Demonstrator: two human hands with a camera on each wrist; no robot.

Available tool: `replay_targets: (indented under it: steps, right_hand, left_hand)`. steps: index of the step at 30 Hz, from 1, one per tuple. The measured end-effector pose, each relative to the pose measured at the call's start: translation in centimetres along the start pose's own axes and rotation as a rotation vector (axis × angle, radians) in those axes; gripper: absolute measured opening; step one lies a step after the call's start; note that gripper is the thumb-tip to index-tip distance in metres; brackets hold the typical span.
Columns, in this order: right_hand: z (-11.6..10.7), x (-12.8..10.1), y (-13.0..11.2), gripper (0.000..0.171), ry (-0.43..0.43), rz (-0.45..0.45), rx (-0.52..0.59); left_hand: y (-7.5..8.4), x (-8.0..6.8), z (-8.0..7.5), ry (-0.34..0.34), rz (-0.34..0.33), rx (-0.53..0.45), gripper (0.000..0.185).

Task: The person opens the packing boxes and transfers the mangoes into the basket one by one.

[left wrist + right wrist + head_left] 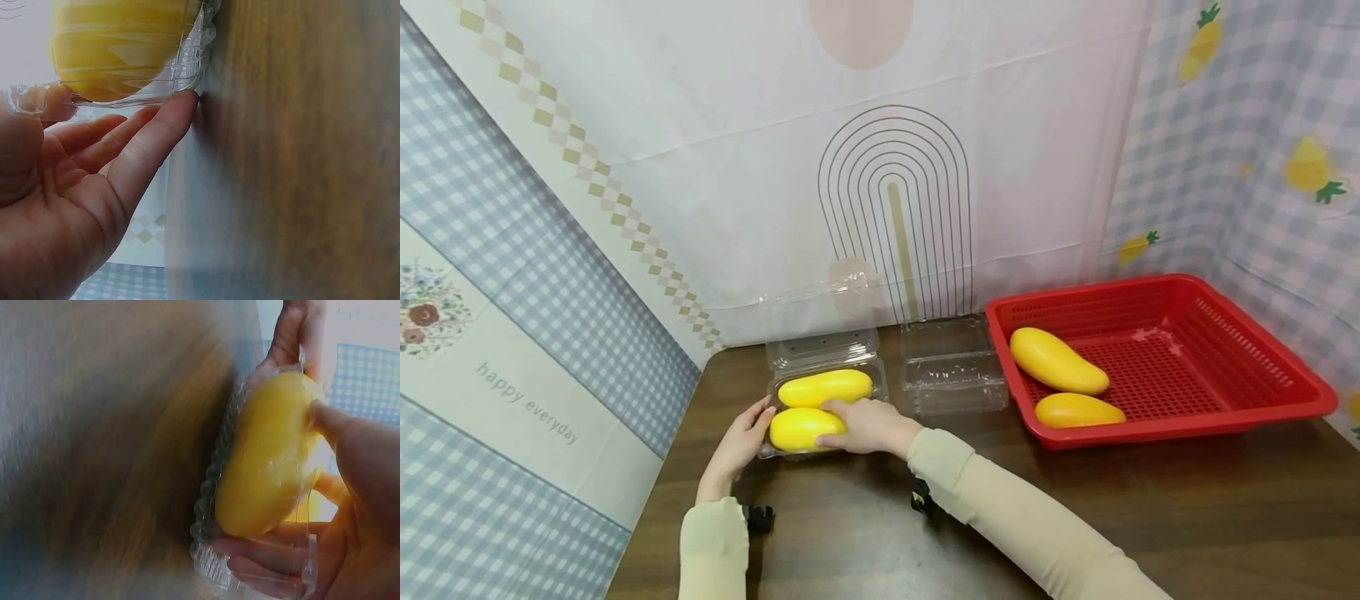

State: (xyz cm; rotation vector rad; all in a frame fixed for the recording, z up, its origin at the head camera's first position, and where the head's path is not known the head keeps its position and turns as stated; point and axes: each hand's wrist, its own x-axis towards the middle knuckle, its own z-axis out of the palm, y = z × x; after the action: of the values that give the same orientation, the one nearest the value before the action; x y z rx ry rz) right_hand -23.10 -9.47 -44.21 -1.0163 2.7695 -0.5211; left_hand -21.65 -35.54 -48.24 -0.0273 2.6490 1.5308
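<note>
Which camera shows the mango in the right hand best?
The right wrist view: the mango sits large and close, though slightly blurred. The head view shows it smaller, partly behind the right hand; the left wrist view shows only part, through the clear box.

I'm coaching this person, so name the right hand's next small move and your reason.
Probably, the right hand should release the near yellow fruit and lift away: that fruit already appears seated in the clear box beside the far yellow fruit, and the left hand holds the box's end.
</note>
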Motion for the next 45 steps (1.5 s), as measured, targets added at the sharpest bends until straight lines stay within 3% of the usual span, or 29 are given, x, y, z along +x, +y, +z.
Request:
replay_targets:
  steps: [6,13,20,25,32,45]
  right_hand:
    - [0.0,0.3,0.5,0.067,-0.057,-0.007,0.025]
    - [0.7,0.5,1.3,0.068,-0.006,-0.036,0.049]
    - [0.7,0.3,1.6,0.065,0.026,-0.049,0.095]
    - [0.6,0.1,1.7,0.065,0.047,-0.063,0.098]
    - [-0.3,-0.6,1.6,0.065,0.061,-0.077,0.093]
    - [-3.2,-1.8,1.7,0.066,0.095,-0.098,0.092]
  left_hand:
    - [-0.1,-0.4,0.0,0.006,-0.011,-0.023,0.057]
    - [0.3,-0.5,-0.1,-0.014,-0.029,-0.038,0.061]
    - [0.3,-0.7,-0.1,-0.059,-0.089,-0.158,0.061]
    - [0.1,-0.6,-0.1,-0.068,-0.108,-0.178,0.06]
    - [0.1,-0.5,0.0,-0.052,-0.13,-0.198,0.057]
    - [0.1,-0.5,0.1,-0.059,-0.103,-0.196,0.057]
